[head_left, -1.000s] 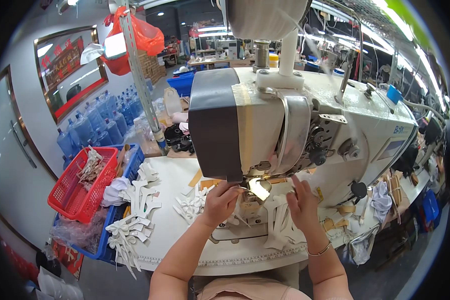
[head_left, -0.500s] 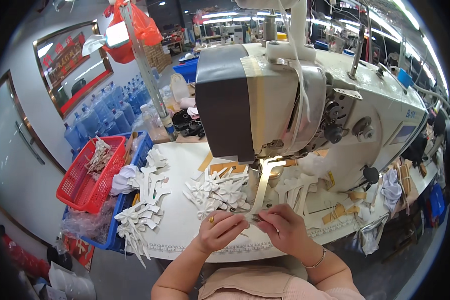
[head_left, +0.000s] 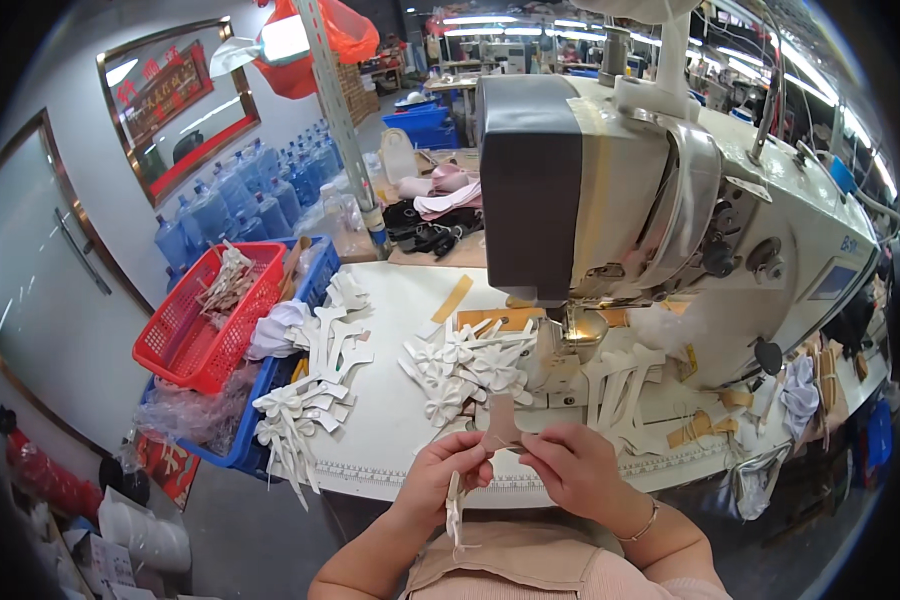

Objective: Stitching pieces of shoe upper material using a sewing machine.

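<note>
My left hand [head_left: 442,478] is closed, pinching a flat T-ended strap piece [head_left: 502,418] whose beige-pink side faces up. Below its fingers hangs a white strap part [head_left: 455,512] with a loose thread; whether it belongs to the same piece I cannot tell. My right hand [head_left: 578,468] pinches the right edge of the beige piece, its fingertips close to the left hand's. Just beyond, white straps with flower shapes [head_left: 460,375] lie heaped on the sewing table [head_left: 390,440]. The sewing machine [head_left: 580,200] stands over the table, its lit needle area [head_left: 582,330] behind my hands.
More white straps [head_left: 315,400] overlap along the table's left side. Plain white straps [head_left: 620,390] lie right of the needle. A red basket [head_left: 210,330] sits on a blue crate [head_left: 245,440] at the left. A metal post [head_left: 345,130] rises behind the table.
The strap has come away from the needle area toward me and now shows its beige side. A white part now hangs below my left hand. The view has shifted left.
</note>
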Motion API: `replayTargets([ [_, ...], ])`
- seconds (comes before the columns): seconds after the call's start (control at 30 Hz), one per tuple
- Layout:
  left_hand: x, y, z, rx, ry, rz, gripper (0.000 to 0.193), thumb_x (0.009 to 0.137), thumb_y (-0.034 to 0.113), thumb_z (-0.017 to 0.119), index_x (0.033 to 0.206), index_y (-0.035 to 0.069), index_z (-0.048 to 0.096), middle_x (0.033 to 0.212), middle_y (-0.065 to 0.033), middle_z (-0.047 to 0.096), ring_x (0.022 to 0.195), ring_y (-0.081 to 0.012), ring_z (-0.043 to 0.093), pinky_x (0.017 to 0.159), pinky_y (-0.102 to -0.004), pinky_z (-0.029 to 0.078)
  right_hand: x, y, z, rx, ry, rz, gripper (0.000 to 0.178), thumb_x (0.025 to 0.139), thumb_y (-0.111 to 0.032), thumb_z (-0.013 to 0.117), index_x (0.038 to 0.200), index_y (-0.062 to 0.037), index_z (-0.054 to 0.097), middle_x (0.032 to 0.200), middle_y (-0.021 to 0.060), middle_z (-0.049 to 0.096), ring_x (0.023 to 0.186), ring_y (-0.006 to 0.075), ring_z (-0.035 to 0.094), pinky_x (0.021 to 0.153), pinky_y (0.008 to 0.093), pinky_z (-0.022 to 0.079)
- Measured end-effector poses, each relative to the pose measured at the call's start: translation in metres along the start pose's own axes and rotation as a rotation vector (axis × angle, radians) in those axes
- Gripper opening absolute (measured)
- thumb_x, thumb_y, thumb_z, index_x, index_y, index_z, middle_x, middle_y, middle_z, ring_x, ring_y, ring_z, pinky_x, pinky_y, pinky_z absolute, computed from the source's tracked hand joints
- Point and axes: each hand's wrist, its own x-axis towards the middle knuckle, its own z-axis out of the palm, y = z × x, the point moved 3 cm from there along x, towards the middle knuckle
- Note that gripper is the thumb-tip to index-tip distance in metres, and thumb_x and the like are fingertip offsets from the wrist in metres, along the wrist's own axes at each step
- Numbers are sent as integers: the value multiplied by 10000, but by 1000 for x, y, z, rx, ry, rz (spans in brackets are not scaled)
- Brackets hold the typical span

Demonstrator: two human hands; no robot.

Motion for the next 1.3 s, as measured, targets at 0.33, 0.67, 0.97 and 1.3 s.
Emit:
replayTargets([
  [0.33,-4,-11,1,-28,33,38,216,914,81,557,1107,-13,576,866,-57,630,687,-120,599,620,-237,487,2,3,20,9,-25,87,257,741,-136,729,976,-75,645,830,40,541,648,193,569,533,299,469],
  [0.67,-4,-19,-4,-13,93,38,196,892,67,587,1076,0,593,831,-48,627,642,-107,582,564,-228,467,1,6,26,22,18,97,233,730,-105,740,947,-81,660,820,48,545,622,206,574,494,304,464],
  [0.97,-64,153,-60,1216,696,1144,138,833,-18,608,954,18,665,800,-49,622,595,-107,536,540,-229,423,-30,39,13,99,20,293,256,743,2,712,978,-41,618,889,107,542,640,195,577,538,269,493],
  [1.3,-30,139,-216,2228,635,152,490,880,401,512,1295,141,516,1424,-65,408,1353,-338,281,1099,-582,61,-86,95,-42,-148,204,655,300,747,-31,699,1033,-44,610,871,71,506,658,159,497,568,266,415],
])
